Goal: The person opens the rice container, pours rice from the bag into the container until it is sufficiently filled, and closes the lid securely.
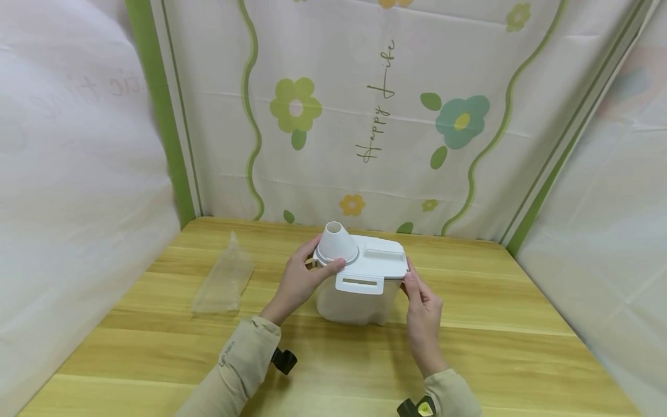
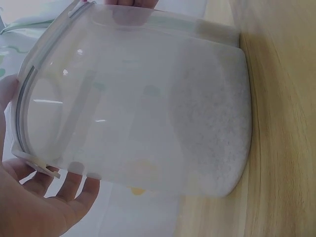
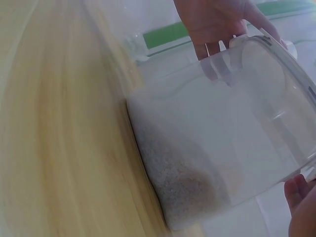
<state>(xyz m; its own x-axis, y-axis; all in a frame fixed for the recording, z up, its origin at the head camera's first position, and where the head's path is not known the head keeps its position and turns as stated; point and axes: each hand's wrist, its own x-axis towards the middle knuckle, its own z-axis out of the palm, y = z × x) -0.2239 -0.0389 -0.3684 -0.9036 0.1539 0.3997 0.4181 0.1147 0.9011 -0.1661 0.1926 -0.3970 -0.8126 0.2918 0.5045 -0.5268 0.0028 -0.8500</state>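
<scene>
A clear plastic storage container (image 1: 349,304) with a white lid (image 1: 385,246) stands on the table in front of me. A white cone-shaped cap (image 1: 336,246) with an open top sits at the lid's left end. White grains (image 2: 217,118) fill the container's lower part. My left hand (image 1: 299,281) grips the left end, its thumb on the lid beside the cone and its fingers against the wall. At the opposite end my right hand (image 1: 423,313) holds the lid's edge, thumb at the corner. Between them, a slotted white latch (image 1: 359,284) juts out from the lid's front.
An empty-looking clear plastic bag (image 1: 224,281) lies to the left on the wooden table (image 1: 521,359). Patterned cloth (image 1: 323,156) hangs behind the table, and pale cloth walls (image 1: 78,191) close in both sides.
</scene>
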